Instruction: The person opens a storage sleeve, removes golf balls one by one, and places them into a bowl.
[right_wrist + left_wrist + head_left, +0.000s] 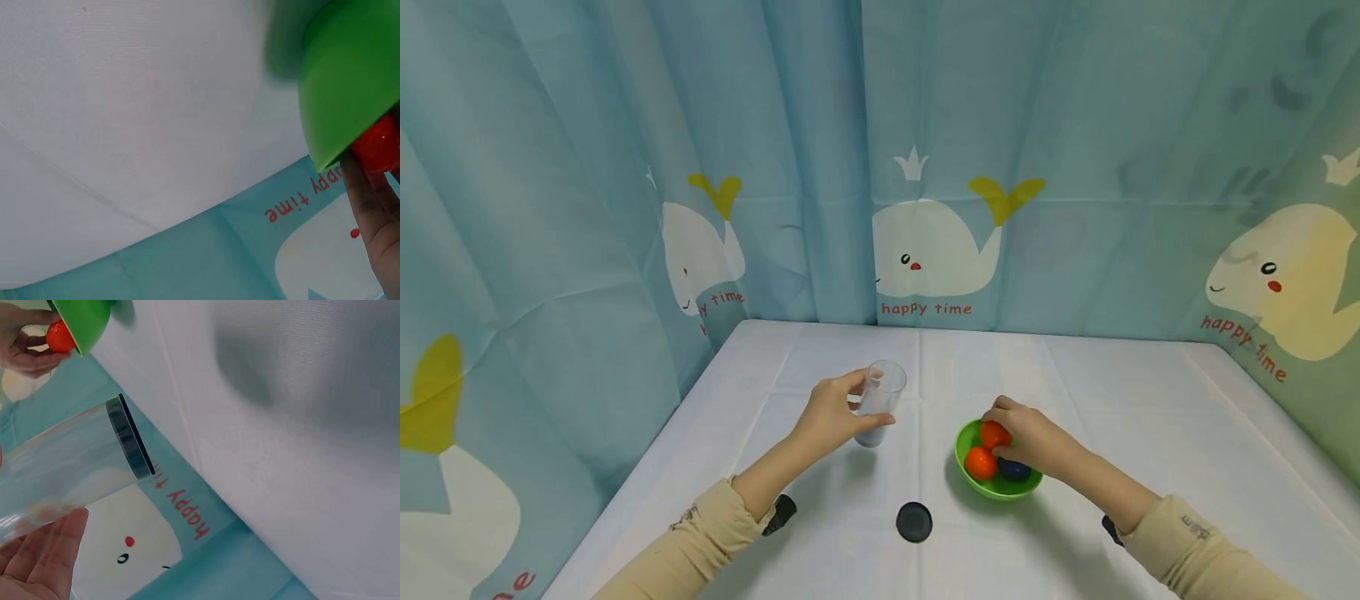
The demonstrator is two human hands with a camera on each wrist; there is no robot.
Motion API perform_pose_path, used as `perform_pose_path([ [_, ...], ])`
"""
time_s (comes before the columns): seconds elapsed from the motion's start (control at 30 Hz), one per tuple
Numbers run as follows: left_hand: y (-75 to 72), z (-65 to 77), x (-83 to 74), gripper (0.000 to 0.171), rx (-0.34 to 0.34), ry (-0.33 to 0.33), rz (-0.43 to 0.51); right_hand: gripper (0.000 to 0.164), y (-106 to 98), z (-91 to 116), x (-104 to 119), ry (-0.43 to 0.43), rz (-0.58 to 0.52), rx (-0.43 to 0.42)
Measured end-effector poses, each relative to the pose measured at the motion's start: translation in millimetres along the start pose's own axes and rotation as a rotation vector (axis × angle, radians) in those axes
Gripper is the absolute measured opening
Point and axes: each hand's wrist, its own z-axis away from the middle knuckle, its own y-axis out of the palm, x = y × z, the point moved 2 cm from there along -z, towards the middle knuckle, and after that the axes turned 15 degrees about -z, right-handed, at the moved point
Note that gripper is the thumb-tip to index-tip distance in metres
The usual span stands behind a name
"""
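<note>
My left hand [831,417] grips a clear plastic cylinder [69,465] between thumb and fingers. Open at the top, the cylinder has a dark cap on its lower end and is held slightly tilted over the table. On the right, a green bowl [996,493] holds two orange-red balls and a dark blue ball [1014,471]. My right hand [1037,437] reaches into it, thumb and fingers around the farther orange-red ball [60,337]. The nearer orange-red ball [981,463] lies beside it in the bowl. The right hand partly covers the blue ball.
A round black lid [914,522] lies on the white tablecloth [1075,383], in front of and between the hands. Behind the table hangs a blue-green curtain [820,125] with whale prints. Black straps [780,515] show at the wrists.
</note>
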Motion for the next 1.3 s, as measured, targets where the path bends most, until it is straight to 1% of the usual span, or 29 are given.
perform_pose_path([
  [0.23,0.9,-0.6,0.2,0.053,-0.002,-0.015,-0.011,0.032,5,-1,-3,0.001,0.035,-0.036],
  [0.37,2.2,-0.8,0.3,0.052,-0.011,-0.005,-0.023,0.032,8,0,-4,0.0,0.045,-0.05],
  [0.53,3.4,-0.3,1.1,0.051,-0.024,-0.005,-0.033,0.031,11,1,-3,-0.001,0.034,-0.066],
  [0.8,4.9,1.2,3.0,0.051,-0.029,-0.015,-0.026,0.032,14,2,0,0.021,0.036,-0.081],
  [1.07,3.8,2.8,3.8,0.051,-0.03,-0.028,-0.015,0.03,13,1,3,0.003,0.045,-0.091],
  [1.3,5.0,5.5,8.3,0.053,-0.025,-0.042,-0.011,0.028,11,1,11,-0.004,0.005,-0.091],
])
